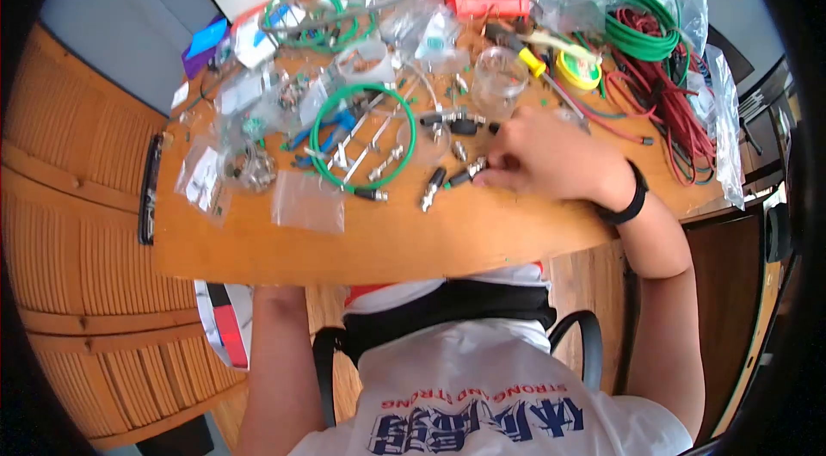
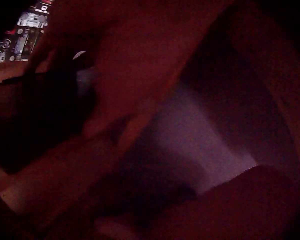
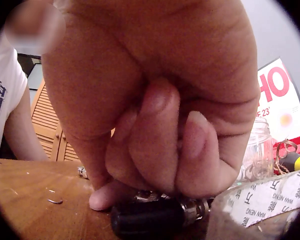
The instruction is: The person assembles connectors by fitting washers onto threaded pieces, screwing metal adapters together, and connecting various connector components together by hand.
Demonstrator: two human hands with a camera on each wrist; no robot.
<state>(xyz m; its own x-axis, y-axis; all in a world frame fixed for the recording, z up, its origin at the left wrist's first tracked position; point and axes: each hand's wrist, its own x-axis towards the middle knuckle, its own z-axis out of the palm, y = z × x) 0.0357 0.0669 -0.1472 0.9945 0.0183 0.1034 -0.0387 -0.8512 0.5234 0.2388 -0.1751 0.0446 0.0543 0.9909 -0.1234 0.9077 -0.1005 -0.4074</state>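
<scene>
My right hand (image 1: 551, 155) is over the front right of the table, fingers curled, with thumb and forefinger pinching the metal end of a BNC connector (image 1: 460, 176). In the right wrist view, the curled fingers (image 3: 155, 140) partly hide metal connector parts, and a black connector sleeve (image 3: 147, 218) lies just below them. Another black-sleeved connector (image 1: 432, 189) lies left of the hand. More connectors (image 1: 452, 119) are behind it. My left forearm (image 1: 280, 361) reaches under the table edge, which hides the left hand in the head view; the left wrist view is too dark to show its fingers.
A green cable loop (image 1: 363, 88) and a clear plastic bag (image 1: 308, 200) lie to the left. Behind my right hand stand a clear jar (image 1: 499, 82), a yellow-handled screwdriver (image 1: 532, 62) and a red bin (image 1: 482, 4). Green cable coils (image 1: 641, 39) and red cables (image 1: 680, 116) crowd the right side.
</scene>
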